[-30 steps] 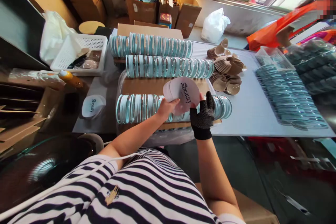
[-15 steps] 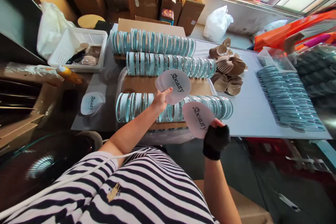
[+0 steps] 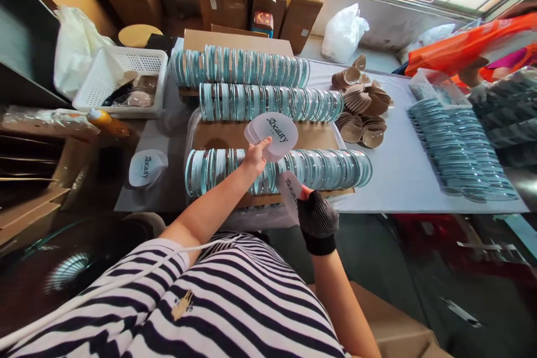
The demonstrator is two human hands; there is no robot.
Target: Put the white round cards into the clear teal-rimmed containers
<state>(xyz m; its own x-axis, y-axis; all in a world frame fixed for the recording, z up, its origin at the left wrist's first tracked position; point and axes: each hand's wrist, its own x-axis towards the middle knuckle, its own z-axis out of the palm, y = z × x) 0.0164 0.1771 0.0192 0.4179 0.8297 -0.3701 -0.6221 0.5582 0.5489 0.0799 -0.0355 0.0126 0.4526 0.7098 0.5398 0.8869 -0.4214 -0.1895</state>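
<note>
My left hand (image 3: 254, 158) is closed on a fanned stack of round white printed discs (image 3: 272, 133) and holds it over the nearest row of clear round cases (image 3: 327, 168). In its black dotted glove, my right hand (image 3: 315, 218) pinches a single printed disc (image 3: 290, 191) edge-on at the table's front edge, just below that row. Two more rows of clear cases (image 3: 268, 102) lie further back on cardboard.
A small pile of printed discs (image 3: 146, 166) lies at the left of the table. A white basket (image 3: 126, 81) stands back left, tan puffs (image 3: 361, 106) back centre, flat rows of clear lids (image 3: 457, 148) at the right. Another person's arm (image 3: 474, 70) reaches in far right.
My right hand pulled one disc off the stack, swung it down to the right, then brought it back left toward the front row, turned edge-on. The left hand kept the stack nearly still.
</note>
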